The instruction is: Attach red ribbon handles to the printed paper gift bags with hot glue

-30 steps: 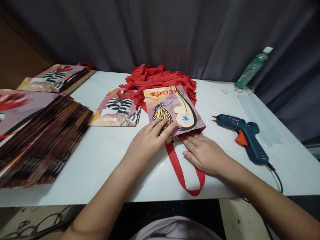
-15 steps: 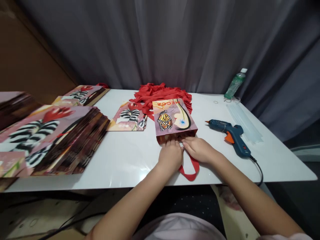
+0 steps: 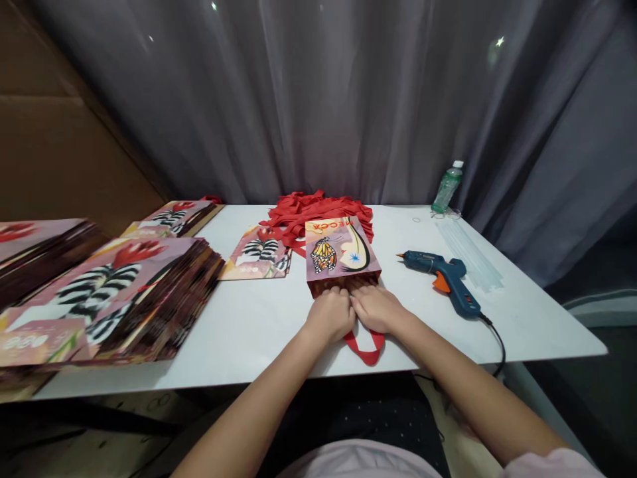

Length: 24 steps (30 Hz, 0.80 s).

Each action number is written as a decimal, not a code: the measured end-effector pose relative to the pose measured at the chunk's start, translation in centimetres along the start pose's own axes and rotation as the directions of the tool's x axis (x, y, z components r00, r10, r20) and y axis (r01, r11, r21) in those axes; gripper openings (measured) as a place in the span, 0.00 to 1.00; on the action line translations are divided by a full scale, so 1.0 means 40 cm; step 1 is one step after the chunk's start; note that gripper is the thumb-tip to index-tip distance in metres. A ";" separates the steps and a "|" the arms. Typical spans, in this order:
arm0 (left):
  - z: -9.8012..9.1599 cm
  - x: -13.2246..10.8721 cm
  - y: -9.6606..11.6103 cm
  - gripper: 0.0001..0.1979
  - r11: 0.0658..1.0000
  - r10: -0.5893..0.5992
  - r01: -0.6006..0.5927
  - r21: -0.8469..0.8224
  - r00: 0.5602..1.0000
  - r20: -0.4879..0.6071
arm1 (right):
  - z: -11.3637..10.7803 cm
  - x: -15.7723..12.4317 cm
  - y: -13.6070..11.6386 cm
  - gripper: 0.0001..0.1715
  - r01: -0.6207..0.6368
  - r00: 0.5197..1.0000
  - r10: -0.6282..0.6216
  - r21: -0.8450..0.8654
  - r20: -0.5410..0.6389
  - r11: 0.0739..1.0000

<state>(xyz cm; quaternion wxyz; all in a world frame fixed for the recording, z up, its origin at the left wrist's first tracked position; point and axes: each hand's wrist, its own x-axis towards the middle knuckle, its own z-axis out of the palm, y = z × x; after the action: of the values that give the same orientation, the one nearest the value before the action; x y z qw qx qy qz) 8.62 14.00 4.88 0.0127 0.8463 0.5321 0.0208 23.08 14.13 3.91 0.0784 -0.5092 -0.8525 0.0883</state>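
Observation:
A paper bag (image 3: 341, 255) with a butterfly print and red MECCA lettering lies flat, its mouth facing me. My left hand (image 3: 332, 313) is closed at the mouth, with curled fingers at the edge. Beside it, thumbs close together, my right hand (image 3: 377, 307) is closed on the same edge; its fingertips go inside and are partly hidden. From under both hands a red ribbon handle (image 3: 368, 356) loops out toward the table's front edge. To the right lies a blue glue gun (image 3: 442, 275) with an orange trigger, its nozzle pointing left.
Flat printed bags (image 3: 261, 253) lie left of the bag, with taller stacks (image 3: 144, 299) farther left. Behind it is a heap of red ribbons (image 3: 318, 209). Clear glue sticks (image 3: 472, 255) and a green bottle (image 3: 448, 187) are at the right. A grey curtain (image 3: 323, 99) hangs behind the white table (image 3: 239, 345).
The camera view has shifted, so the table sits a little lower and farther left. Both hands remain at the bag's mouth, the left with its fingers more curled.

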 end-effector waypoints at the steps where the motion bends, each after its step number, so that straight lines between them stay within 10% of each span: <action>1: 0.002 0.000 0.001 0.14 1.000 -0.004 0.004 0.001 1.000 0.001 | 0.001 -0.001 -0.003 0.27 -0.017 1.000 0.017 -0.007 -0.005 1.000; 24: -0.012 -0.024 -0.005 0.20 0.994 -0.107 0.106 0.009 0.989 0.100 | 0.004 -0.003 -0.012 0.22 -0.183 0.983 0.177 -0.182 -0.052 0.966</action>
<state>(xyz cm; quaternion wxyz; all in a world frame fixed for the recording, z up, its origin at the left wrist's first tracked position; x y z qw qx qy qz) 8.02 13.23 5.33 0.0387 0.8168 0.5752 -0.0235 22.68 13.81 3.87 0.0371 -0.5910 -0.8058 0.0060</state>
